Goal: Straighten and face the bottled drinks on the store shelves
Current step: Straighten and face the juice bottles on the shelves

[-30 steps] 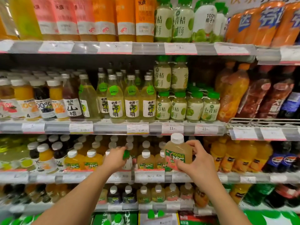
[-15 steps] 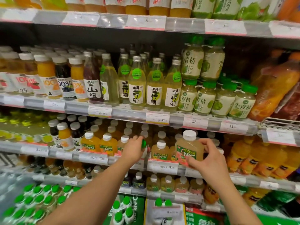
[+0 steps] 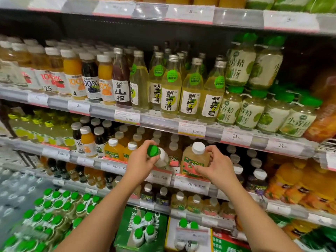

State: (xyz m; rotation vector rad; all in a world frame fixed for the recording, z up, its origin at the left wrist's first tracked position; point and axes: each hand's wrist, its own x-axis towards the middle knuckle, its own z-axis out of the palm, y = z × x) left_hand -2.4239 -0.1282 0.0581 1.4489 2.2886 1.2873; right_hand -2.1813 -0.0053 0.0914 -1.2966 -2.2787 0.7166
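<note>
hands work apart: left hand (image 3: 141, 160) grips a tilted green-capped bottle (image 3: 160, 156), right hand (image 3: 217, 166) holds the white-capped nfc juice bottle (image 3: 195, 159) at the shelf's front edge (image 3: 190, 182), seemingly to turn labels outward.

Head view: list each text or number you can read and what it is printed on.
"望山楂": dark red bottle
"望柠萌": pale yellow bottles
"小青桔": green-capped bottle
"100% NFC": peach bottle held by right hand
"11": price tag
Other tags: blurred.
</note>
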